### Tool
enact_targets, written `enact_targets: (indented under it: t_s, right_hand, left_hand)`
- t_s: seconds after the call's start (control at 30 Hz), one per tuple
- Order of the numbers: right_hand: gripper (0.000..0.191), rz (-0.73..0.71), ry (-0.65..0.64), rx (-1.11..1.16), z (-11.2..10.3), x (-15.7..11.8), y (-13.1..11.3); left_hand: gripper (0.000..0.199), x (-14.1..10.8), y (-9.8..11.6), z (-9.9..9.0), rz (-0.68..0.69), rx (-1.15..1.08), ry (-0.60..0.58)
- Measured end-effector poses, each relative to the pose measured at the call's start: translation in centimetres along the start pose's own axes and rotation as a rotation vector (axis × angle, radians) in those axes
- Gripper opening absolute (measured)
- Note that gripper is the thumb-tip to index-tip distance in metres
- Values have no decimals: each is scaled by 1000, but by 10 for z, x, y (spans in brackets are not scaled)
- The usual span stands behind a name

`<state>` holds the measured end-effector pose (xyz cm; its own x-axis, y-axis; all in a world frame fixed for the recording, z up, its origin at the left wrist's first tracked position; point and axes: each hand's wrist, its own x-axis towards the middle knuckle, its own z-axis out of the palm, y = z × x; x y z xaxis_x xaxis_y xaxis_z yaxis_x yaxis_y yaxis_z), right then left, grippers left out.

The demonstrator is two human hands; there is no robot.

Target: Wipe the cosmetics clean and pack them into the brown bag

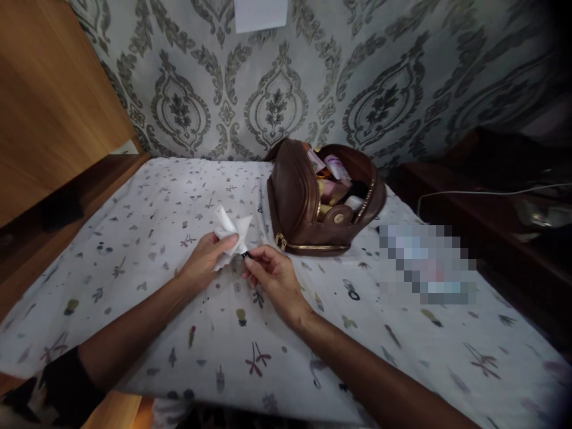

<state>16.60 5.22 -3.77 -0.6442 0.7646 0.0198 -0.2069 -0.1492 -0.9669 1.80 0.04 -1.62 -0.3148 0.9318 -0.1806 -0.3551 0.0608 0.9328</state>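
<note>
My left hand [206,257] is closed on a white tube [226,220] with a crumpled white tissue [242,229] around it. The tube's flat end points up and away. At its lower end is a small black cap [246,255], pinched between the thumb and fingers of my right hand [273,275]. Both hands are close together above the patterned white cloth, left of a brown bag [292,196]. The bag stands open, with several tubes and bottles inside.
The patterned white cloth [156,298] covers the surface. A blurred-out object [426,262] lies right of the bag. A wooden cabinet [58,107] stands at left, a dark piece of furniture with a white cable [491,192] at right. Behind is a patterned wall [277,101].
</note>
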Motion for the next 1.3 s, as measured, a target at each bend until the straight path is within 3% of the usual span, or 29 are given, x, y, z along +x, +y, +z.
enact_targets:
  t_s: [0.1, 0.2, 0.47, 0.67, 0.87, 1.13, 1.23, 1.3]
  right_hand:
    - [32, 19, -40, 37, -1, -1, -5]
    - [36, 70, -86, 119, -1, -1, -6]
    - [37, 230, -146, 276, 0, -1, -6]
    - [37, 247, -146, 263, 1, -2, -5]
    - [37, 127, -71, 113, 1, -1, -2]
    - [19, -175, 59, -235, 0, -2, -1]
    - [14, -220, 94, -363, 1, -3, -2]
    - [13, -238, 111, -421, 1, -4, -1]
  left_hand:
    - [28, -5, -2, 4, -27, 83, -157]
    - [29, -7, 0, 5, -12, 84, -195]
    - [32, 9, 15, -6, 122, -88, 221]
    - [30, 14, 18, -12, 140, -122, 242]
    - [36, 6, 9, -4, 56, -79, 142]
    - [34, -6, -1, 7, -23, 66, -21]
    - [35, -6, 1, 7, -4, 4, 17]
    - [36, -3, 4, 4, 31, -46, 120]
